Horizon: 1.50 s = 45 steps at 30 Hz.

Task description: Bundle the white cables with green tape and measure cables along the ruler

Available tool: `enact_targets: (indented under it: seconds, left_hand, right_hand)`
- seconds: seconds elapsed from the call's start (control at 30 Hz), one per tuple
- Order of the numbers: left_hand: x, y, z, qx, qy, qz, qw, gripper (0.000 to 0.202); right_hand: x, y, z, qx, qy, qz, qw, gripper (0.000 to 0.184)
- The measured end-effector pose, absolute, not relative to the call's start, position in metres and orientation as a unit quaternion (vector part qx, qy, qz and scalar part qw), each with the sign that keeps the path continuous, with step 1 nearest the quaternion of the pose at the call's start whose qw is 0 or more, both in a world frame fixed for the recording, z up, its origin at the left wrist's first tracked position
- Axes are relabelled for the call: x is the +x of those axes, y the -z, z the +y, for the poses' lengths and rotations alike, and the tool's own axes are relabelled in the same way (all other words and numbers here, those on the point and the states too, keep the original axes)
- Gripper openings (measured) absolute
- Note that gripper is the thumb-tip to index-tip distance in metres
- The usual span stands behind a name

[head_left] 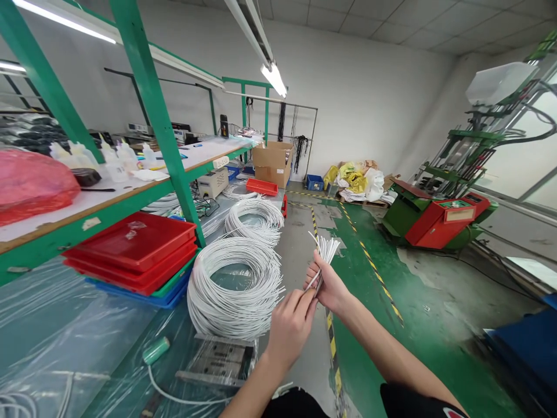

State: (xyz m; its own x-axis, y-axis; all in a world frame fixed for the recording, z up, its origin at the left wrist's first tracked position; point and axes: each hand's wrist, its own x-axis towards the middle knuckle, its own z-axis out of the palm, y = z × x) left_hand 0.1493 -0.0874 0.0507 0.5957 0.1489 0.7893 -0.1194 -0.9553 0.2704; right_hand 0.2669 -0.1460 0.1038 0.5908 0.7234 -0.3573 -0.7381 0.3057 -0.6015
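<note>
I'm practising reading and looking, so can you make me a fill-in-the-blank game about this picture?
1. The left hand and right hand hold a bundle of thin cables coloured ____.
2. The top tray in the stack is ____.
3. The lowest tray in that stack is ____.
4. The floor tape has black and ____ stripes.

Missing words: white; red; blue; yellow.

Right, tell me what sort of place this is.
Most likely a factory workshop: there are big coils of white wire, a heavy green-and-red machine and yellow-and-black floor tape.
</note>
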Motion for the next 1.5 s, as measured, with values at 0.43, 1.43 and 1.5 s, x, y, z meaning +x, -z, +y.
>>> enact_targets:
  seconds: [0.43,1.43,1.5]
  left_hand:
    - [0.145,-0.065,-0.092,0.918,-0.27,0.176,0.23,0.007]
    - [0.185,-0.111,-0.038,0.641,-0.313,0.136,0.688,0.027]
    - [0.184,-0.108,-0.039,0.636,-0.32,0.137,0.689,0.027]
  right_hand:
    - [0.258,-0.091,-0.133,-0.383,-0.402,0.027,0.831,0.066]
    - [0.224,-0.084,-0.143,-0.51,-0.389,-0.178,0.747,0.072]
    - [0.222,-0.082,-0.142,-0.508,-0.385,-0.175,0.75,0.073]
